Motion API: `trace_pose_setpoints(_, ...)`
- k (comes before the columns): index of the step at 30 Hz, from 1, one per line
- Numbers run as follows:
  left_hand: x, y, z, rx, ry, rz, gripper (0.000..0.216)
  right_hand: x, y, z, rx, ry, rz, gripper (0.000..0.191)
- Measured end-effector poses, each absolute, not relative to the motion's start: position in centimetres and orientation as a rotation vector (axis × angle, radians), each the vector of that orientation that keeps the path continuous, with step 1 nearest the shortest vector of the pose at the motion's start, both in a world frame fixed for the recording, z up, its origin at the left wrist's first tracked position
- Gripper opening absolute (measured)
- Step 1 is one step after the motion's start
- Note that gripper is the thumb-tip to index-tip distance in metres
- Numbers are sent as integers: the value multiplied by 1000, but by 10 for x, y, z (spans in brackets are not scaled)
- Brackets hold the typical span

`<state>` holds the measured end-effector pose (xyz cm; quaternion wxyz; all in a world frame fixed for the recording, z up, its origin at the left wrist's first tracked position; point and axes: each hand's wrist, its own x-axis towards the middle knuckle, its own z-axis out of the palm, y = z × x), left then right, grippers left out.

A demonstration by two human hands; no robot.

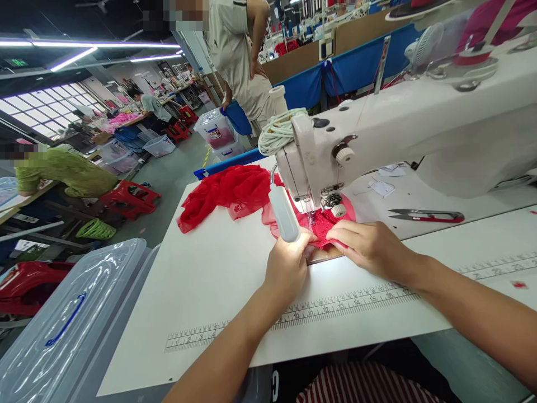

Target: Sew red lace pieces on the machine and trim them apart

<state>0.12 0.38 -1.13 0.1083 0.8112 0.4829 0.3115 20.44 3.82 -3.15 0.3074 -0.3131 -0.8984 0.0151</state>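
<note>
A white sewing machine (403, 123) stands on the white table (210, 280). Red lace fabric (321, 224) lies under its needle, and a looser heap of red sheer fabric (226, 193) trails off to the left. My left hand (287, 268) pinches the near left edge of the lace, just below the machine's white lamp (283, 215). My right hand (369, 246) lies on the lace to the right of the needle, its fingers pressed flat on the cloth.
Red-handled thread snips (425, 215) lie right of the machine. A printed ruler (335, 305) runs along the table front. A clear lidded bin (62, 330) sits at the left. A person (241, 61) stands behind the table; others work at far benches.
</note>
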Motion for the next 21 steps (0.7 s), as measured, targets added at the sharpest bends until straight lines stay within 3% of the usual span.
trace_pose_setpoints(3, 4, 6, -17, 2412, 1409, 950, 37, 204, 38, -31, -836, -2368, 32, 28)
trace_pose_setpoints(9, 11, 7, -25, 2572, 1616, 976, 5, 204, 38, -31, -791, -2378, -3, 28)
trace_pose_setpoints(13, 10, 6, -24, 2820, 1543, 949, 26, 205, 38, -30, -759, -2394, -1, 27)
trace_pose_setpoints(21, 11, -5, -22, 3032, 1485, 646, 29, 211, 42, -25, -686, -2502, 96, 27)
